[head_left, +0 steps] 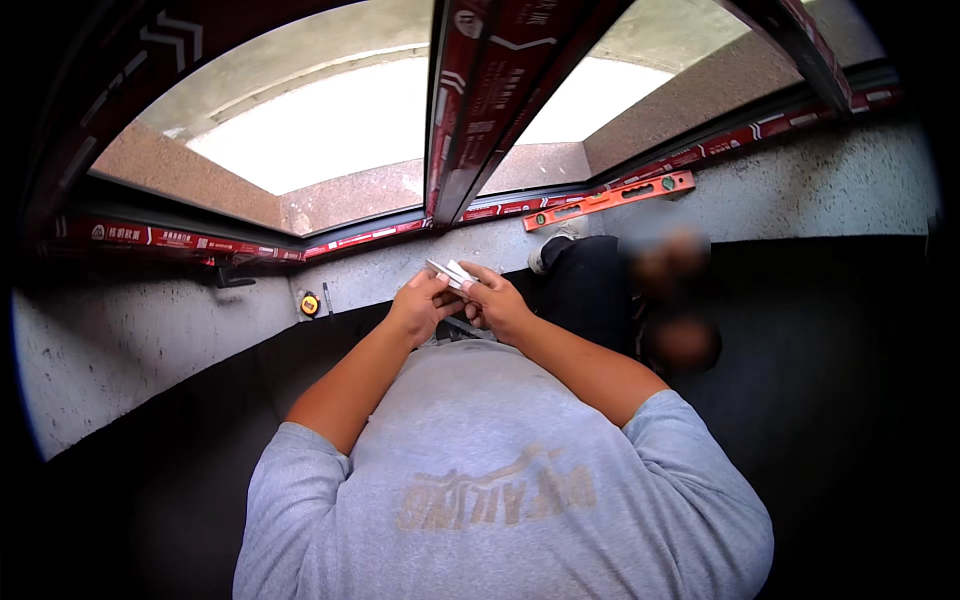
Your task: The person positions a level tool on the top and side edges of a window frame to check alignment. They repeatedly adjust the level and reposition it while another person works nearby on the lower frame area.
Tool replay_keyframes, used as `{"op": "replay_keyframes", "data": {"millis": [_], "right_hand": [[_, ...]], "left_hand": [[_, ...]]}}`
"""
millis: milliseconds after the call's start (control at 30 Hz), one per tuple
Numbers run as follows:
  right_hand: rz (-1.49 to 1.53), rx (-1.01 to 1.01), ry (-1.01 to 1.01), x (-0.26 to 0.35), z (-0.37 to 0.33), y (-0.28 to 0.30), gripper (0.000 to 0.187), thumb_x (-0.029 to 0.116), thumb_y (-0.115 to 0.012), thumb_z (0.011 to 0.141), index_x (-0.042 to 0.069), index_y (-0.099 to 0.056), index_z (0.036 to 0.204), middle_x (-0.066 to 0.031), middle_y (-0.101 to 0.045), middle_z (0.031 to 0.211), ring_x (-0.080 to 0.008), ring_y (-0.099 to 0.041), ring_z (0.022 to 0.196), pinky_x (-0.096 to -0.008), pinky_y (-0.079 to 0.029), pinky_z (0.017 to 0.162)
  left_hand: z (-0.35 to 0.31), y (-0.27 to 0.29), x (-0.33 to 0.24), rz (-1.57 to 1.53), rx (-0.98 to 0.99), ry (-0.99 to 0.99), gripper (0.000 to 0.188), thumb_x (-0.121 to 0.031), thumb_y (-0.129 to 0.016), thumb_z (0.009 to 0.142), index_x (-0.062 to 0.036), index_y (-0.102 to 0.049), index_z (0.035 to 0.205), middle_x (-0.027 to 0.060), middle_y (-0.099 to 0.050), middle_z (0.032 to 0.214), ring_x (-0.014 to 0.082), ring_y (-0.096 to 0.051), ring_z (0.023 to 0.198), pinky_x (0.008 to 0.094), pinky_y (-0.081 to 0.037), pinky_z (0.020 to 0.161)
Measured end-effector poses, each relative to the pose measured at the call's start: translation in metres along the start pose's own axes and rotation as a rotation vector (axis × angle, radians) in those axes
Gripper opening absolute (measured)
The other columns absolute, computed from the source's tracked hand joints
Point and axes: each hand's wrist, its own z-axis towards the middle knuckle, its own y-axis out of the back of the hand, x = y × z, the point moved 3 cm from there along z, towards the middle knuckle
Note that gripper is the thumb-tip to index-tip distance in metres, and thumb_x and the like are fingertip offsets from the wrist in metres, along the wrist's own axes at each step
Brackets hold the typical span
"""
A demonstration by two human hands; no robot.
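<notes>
My left hand [416,304] and my right hand [500,302] are close together in front of my chest. Between the fingertips of both is a small, flat white-and-silver piece [456,274]; its exact kind is too small to make out. Both hands are closed on it, the fingers bent and the thumbs on top. Past the fingertips lies the pale window sill [375,286], below the red-wrapped window frame [365,236]. A yellow-and-black tape measure [311,304] rests on the sill left of my left hand, beside a slim dark pen [327,296].
An orange spirit level [600,202] lies along the sill at the right. Close to my right arm is another person in dark clothing [585,290], with a shoe [548,250] near the sill. A dark window handle [234,280] juts out at left. A thick red-filmed mullion [490,100] divides the panes.
</notes>
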Motion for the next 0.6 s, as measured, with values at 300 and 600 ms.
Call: {"op": "replay_keyframes", "data": {"millis": [300,600], "right_hand": [[-0.086,0.075,0.22,0.039,-0.005,-0.025,0.053,0.017,-0.061,0.107,0.004,-0.046,0.156,-0.0058,-0.068,0.107,-0.0125,-0.066,0.085,-0.0283,-0.056,0.073],[0.001,0.03,0.207,0.051,-0.003,-0.047,0.048,0.018,-0.058,0.109,0.003,-0.05,0.153,-0.0091,-0.07,0.115,-0.0143,-0.068,0.084,-0.0286,-0.057,0.072]], "left_hand": [[-0.03,-0.013,-0.034,0.273,0.062,-0.419,0.062,-0.005,-0.066,0.101,-0.0012,-0.038,0.156,0.0102,-0.067,0.125,0.0136,-0.062,0.113,0.0309,-0.051,0.099],[-0.04,0.005,-0.052,0.037,-0.017,-0.509,0.068,-0.004,-0.059,0.103,-0.0004,-0.027,0.163,0.017,-0.065,0.134,0.0209,-0.066,0.116,0.0344,-0.055,0.1]]}}
